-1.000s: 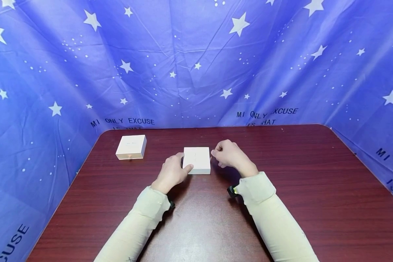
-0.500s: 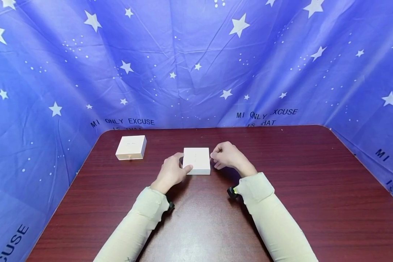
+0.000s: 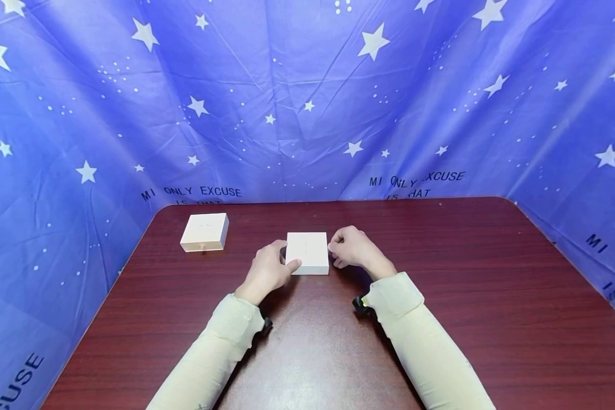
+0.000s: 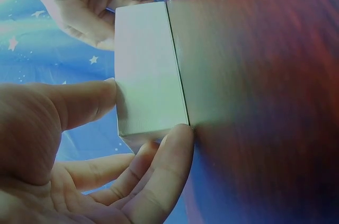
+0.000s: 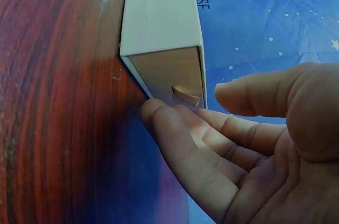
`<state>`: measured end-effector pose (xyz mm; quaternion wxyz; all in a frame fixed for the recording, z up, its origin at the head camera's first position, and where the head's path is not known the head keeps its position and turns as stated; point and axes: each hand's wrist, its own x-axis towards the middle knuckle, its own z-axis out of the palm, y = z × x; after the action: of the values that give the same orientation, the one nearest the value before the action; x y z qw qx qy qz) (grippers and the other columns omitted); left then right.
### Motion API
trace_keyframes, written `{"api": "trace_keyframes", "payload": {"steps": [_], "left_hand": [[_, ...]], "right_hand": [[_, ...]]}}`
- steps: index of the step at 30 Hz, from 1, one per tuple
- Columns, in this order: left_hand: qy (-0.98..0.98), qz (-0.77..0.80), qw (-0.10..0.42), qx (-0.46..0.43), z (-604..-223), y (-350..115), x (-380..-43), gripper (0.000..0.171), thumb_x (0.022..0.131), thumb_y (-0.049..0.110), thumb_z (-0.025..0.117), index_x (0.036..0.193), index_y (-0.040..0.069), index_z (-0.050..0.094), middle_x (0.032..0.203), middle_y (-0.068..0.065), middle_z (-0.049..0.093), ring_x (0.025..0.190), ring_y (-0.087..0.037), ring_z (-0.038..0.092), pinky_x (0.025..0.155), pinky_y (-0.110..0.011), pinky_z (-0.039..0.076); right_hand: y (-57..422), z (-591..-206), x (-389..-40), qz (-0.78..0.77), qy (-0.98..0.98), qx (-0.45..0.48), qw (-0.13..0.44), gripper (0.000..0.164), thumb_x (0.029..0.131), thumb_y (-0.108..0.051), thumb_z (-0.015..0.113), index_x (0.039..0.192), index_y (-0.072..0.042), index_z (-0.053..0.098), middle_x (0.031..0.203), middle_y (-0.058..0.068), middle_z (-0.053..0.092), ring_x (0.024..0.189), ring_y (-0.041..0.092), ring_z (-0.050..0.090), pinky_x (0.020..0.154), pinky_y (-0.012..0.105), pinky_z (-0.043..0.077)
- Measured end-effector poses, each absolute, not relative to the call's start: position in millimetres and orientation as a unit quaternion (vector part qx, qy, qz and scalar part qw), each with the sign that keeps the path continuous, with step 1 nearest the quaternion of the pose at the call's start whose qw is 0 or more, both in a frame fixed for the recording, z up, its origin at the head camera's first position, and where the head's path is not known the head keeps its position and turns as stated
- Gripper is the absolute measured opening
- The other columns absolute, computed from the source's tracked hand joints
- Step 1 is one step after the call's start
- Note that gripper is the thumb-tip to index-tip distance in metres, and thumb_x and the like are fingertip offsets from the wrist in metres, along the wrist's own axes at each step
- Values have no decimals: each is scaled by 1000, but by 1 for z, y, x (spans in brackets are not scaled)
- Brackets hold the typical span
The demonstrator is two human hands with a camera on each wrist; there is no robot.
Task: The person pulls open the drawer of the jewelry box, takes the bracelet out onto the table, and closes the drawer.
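Note:
A small white drawer box (image 3: pixel 307 250) sits in the middle of the dark red table. Its end, in the right wrist view, shows a tan inner drawer (image 5: pixel 164 70) flush in the sleeve, with a short ribbon pull tab (image 5: pixel 186 97) sticking out. My left hand (image 3: pixel 269 267) holds the box from the left, thumb (image 4: pixel 90 102) on its top and fingers against its side. My right hand (image 3: pixel 357 247) is at the drawer end, fingers (image 5: pixel 180 144) bent beside the tab and thumb apart from them; the tab shows unpinched between.
A second white drawer box (image 3: pixel 205 230) stands at the table's back left, its tab end facing me. A blue curtain (image 3: pixel 307 102) with white stars hangs behind the table (image 3: pixel 466 273) and along both sides.
My right hand has shifted slightly left and toward me at the box's drawer end. The left hand and both boxes have stayed in place.

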<state>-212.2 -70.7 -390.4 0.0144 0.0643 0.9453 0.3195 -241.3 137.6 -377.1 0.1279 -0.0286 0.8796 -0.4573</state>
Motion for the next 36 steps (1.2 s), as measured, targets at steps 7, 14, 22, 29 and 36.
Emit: {"api": "trace_keyframes", "payload": {"steps": [7, 14, 22, 29, 36], "left_hand": [[945, 320, 11, 74, -390, -70, -212, 58, 85, 32, 71, 133, 6, 52, 75, -1, 55, 72, -19, 54, 75, -38, 46], [944, 319, 8, 79, -390, -71, -212, 57, 85, 32, 71, 134, 7, 52, 74, -1, 54, 72, -20, 53, 75, -38, 46], [943, 320, -1, 92, -390, -72, -210, 52, 86, 31, 70, 131, 9, 56, 114, -11, 64, 111, -31, 57, 93, -47, 44], [943, 319, -2, 94, -392, -72, -211, 52, 87, 31, 69, 132, 9, 56, 126, -13, 60, 117, -33, 54, 96, -48, 43], [943, 319, -10, 99, -393, -72, -211, 51, 86, 30, 70, 130, 8, 57, 124, -14, 61, 116, -34, 54, 96, -48, 43]], "right_hand": [[135, -378, -241, -446, 886, -39, 120, 16, 92, -3, 51, 91, 8, 62, 78, 21, 63, 61, 26, 68, 58, 35, 57], [132, -379, -241, -433, 893, -43, 113, 15, 92, -3, 51, 88, 5, 63, 76, 19, 63, 60, 26, 68, 56, 35, 56], [131, -380, -241, -426, 898, -44, 105, 15, 92, -1, 49, 87, 4, 63, 78, 20, 64, 61, 27, 69, 56, 34, 56], [130, -382, -241, -417, 903, -38, 98, 13, 89, 1, 52, 85, 2, 64, 76, 15, 65, 59, 24, 68, 56, 32, 56], [129, -385, -242, -412, 906, -37, 87, 13, 87, 3, 53, 82, 1, 65, 77, 14, 67, 57, 23, 68, 55, 31, 55]]}}
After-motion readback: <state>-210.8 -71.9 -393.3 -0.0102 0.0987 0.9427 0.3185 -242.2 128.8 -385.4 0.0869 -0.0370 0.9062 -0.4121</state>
